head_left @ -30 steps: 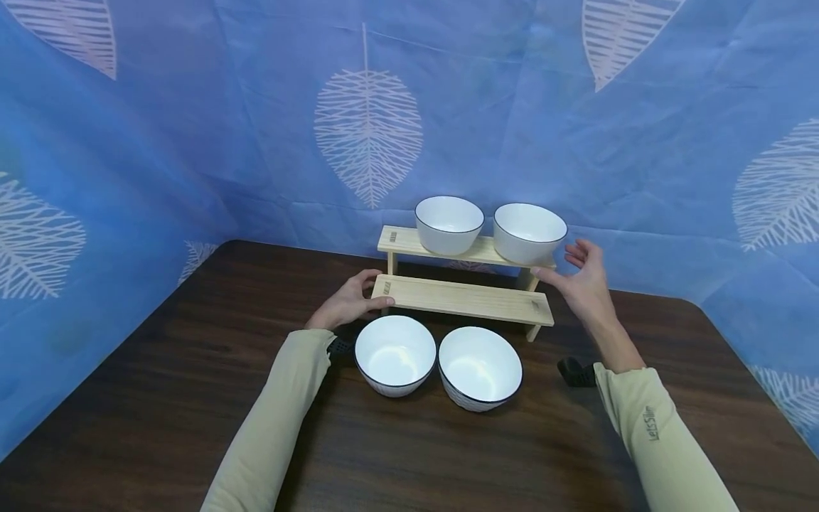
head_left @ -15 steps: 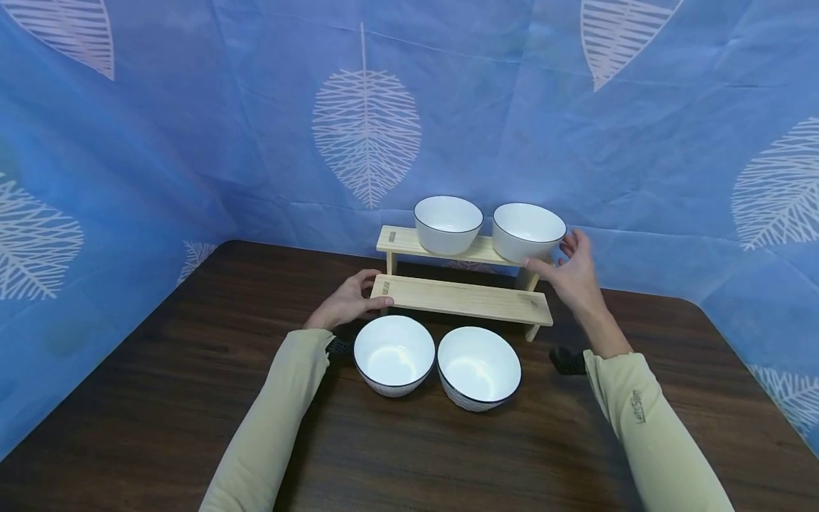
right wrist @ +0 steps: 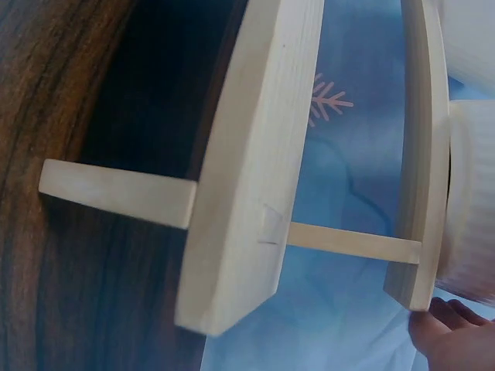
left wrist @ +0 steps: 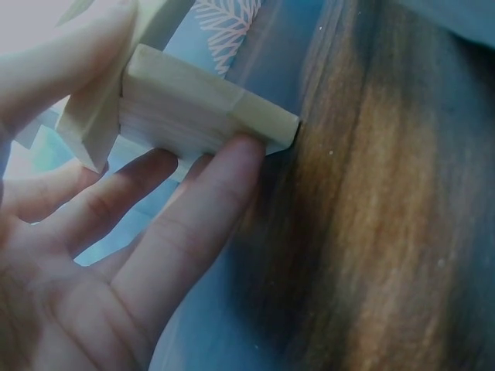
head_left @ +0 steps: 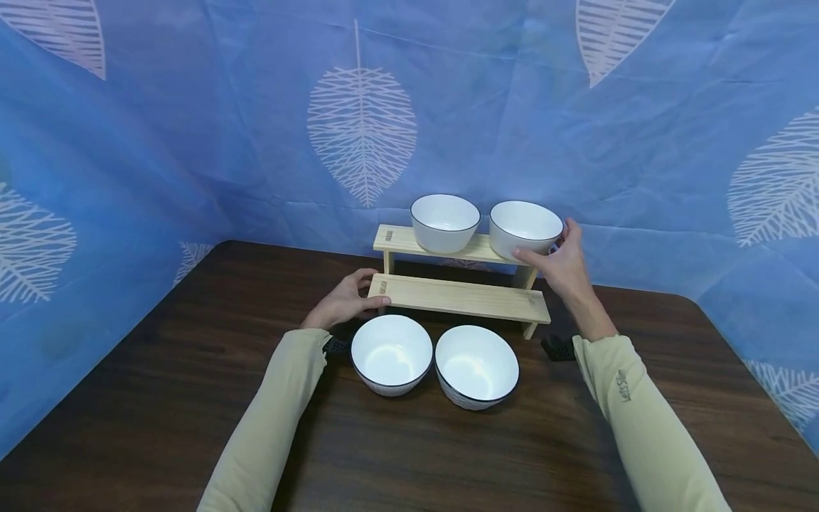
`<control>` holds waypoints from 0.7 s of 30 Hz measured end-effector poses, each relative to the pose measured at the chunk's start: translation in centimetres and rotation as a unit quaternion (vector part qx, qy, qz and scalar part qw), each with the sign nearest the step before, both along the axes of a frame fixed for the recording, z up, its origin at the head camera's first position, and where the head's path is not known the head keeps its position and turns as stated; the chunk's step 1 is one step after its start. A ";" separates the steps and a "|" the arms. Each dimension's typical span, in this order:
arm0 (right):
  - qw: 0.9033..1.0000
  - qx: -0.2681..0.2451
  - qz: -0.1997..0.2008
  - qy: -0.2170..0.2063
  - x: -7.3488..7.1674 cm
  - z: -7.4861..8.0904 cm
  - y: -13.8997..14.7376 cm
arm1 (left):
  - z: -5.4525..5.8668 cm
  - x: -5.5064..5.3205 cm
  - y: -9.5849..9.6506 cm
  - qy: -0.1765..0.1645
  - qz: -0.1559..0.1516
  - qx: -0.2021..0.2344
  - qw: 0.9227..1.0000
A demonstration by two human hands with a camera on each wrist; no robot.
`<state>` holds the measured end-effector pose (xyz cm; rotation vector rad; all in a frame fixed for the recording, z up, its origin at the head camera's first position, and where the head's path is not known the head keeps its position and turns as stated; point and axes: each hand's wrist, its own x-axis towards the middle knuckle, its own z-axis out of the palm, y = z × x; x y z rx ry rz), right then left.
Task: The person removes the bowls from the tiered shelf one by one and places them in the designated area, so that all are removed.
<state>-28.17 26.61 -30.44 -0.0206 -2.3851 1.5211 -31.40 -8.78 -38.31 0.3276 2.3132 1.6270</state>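
A two-tier wooden stand (head_left: 461, 295) stands on the table. My left hand (head_left: 343, 300) holds the left end of its lower shelf, the thumb over the board. In the left wrist view, fingers (left wrist: 193, 224) reach along the leg below. Two white bowls with dark rims sit side by side on the upper shelf. My right hand (head_left: 563, 267) is around the lower right side of the right upper bowl (head_left: 526, 224), thumb at its front and fingers by its right rim. The right wrist view shows that hand only at its corner. The left upper bowl (head_left: 444, 224) is untouched.
Two more white bowls, a left one (head_left: 392, 355) and a right one (head_left: 476, 366) with patterned outsides, stand on the dark wooden table (head_left: 397, 462) in front of the stand. A blue cloth (head_left: 256, 107) with white leaf prints hangs close behind the stand.
My right hand has moved left and slightly up, from beside the right upper bowl to around its side. My left hand keeps its place on the stand, and the bowls stay put.
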 end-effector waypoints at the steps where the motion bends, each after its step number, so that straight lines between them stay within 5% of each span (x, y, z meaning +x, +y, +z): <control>1: 1.000 -0.004 0.000 0.002 -0.1 0.0 -0.1 | 0.0 0.0 0.0 0.000 0.001 0.001 1.000; 21: 0.999 -0.038 -0.019 0.033 -1.3 -0.3 -0.6 | 0.1 0.2 0.0 -0.002 0.005 0.004 1.000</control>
